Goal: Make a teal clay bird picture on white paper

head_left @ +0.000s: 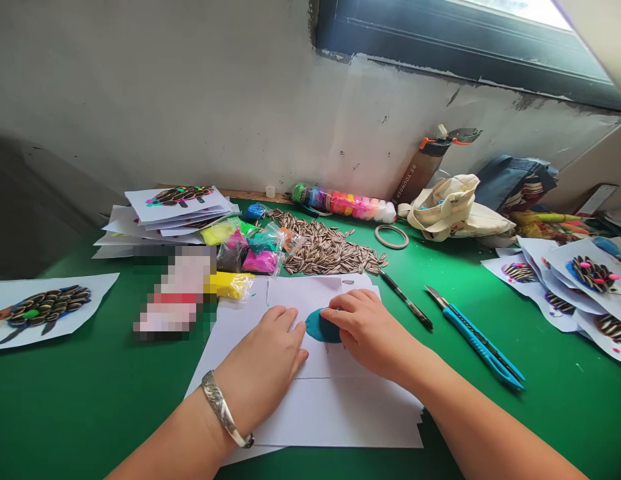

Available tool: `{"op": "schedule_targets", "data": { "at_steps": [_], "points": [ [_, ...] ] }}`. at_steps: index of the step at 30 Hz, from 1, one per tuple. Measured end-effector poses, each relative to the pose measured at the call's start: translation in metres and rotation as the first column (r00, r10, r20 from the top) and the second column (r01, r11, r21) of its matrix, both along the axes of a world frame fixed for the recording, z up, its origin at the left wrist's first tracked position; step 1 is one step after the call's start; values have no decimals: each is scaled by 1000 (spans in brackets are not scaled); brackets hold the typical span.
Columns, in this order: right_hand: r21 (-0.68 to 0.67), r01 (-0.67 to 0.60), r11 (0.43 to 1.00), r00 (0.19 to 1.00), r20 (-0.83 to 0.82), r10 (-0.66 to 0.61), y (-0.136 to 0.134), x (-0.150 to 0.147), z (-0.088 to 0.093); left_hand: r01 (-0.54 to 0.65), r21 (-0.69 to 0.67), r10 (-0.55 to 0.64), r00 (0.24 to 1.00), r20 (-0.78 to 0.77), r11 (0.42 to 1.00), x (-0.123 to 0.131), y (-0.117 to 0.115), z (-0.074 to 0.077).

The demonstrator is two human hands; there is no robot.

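Two hands at a teal clay oval

The right hand point(363, 330) is palm down, its fingers bent over the right part of the teal clay oval point(319, 329); whether the thumb pinches it is hidden. The left hand point(267, 357) lies nearly flat with its fingers lightly spread, the tips just beside the oval's left edge. The oval sits on white paper sheets point(360, 417), towards their far end. It looks thin, light and soft, probably a little tacky, so a hard fingertip would likely dent or stretch it; flat pads suit pressing, and the rim seems the best hold.

Beyond the paper, sunflower seeds point(330, 248) lie heaped beside bagged clay, including a yellow packet point(230, 285). To the right are a black pen point(406, 301) and a blue utility knife point(477, 340), its blade exposed. Seed-covered pictures lie farther out on the green surface point(105, 400), at both sides.
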State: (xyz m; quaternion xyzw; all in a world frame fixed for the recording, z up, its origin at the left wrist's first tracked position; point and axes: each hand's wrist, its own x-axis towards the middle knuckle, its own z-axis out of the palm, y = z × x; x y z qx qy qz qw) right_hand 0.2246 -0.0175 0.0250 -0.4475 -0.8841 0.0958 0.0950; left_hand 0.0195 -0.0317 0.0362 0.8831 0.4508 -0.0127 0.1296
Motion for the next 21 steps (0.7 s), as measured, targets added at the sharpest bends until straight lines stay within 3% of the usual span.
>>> {"op": "schedule_targets", "data": {
  "at_steps": [5, 10, 21],
  "points": [
    [124, -16, 992, 1000, -24, 19, -6, -7, 0, 18, 28, -18, 999, 28, 999, -2, -1, -2],
    [107, -88, 990, 996, 14, 87, -6, -13, -3, 39, 42, -39, 999, 9, 998, -1, -1, 1],
    [136, -77, 988, 997, 35, 73, -6, -12, -7, 28, -26, -26, 995, 97, 999, -8, 4, -4]
  ]
}}
